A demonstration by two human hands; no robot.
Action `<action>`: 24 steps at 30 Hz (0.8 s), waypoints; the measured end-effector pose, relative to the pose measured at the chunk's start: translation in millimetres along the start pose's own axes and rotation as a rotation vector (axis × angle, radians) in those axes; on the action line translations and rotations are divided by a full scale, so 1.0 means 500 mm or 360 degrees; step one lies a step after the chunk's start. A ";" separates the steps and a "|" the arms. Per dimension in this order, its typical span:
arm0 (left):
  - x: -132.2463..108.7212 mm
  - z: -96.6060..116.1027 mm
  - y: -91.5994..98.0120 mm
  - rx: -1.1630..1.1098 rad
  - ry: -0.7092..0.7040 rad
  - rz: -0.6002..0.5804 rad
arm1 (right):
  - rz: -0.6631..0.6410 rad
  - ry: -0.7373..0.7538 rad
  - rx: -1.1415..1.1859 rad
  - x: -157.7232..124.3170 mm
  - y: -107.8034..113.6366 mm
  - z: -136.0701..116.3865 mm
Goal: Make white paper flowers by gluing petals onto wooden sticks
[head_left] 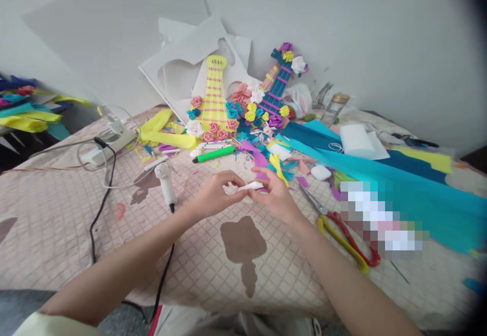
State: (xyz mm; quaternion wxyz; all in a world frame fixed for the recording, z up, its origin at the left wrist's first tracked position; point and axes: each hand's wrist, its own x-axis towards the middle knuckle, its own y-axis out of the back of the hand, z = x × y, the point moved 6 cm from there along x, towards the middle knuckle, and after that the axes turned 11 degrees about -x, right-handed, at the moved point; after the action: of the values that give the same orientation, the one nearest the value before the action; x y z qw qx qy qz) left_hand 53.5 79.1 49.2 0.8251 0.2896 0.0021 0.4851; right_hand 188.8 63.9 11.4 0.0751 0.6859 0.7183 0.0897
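Between the fingertips of both hands is a small white strip of folded or rolled paper. My left hand pinches its left end, with thumb and fingers closed. On the other end, my right hand closes its thumb and fingers. The hands are a little above the table, nearly touching. To the left of them stands a white hot glue gun with a black cord. Scissors with red and yellow handles lie to the right. A green marker is just beyond the hands.
A yellow paper guitar and a dark blue one, both with paper flowers, lean at the back. A power strip with cables lies left. Blue crepe paper covers the right side. A jar stands behind; paper scraps surround it all.
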 end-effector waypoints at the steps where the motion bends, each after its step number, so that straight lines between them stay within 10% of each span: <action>1: 0.004 0.003 0.001 0.0025 -0.0019 -0.0022 | 0.0019 0.0008 -0.0018 0.000 0.002 -0.002; 14: 0.055 0.033 0.016 -0.0229 0.0079 -0.0123 | -0.0373 0.0332 0.0141 0.010 -0.007 -0.011; 24: 0.062 -0.017 0.006 -0.0597 0.0319 0.0112 | -0.0118 0.0159 0.0170 0.016 0.002 -0.012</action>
State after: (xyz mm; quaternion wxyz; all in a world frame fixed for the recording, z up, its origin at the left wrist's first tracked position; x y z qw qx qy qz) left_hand 64.9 109.2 52.3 0.8427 0.0810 -0.0163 0.5320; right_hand 187.8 72.0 17.7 0.0056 0.6564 0.7499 0.0826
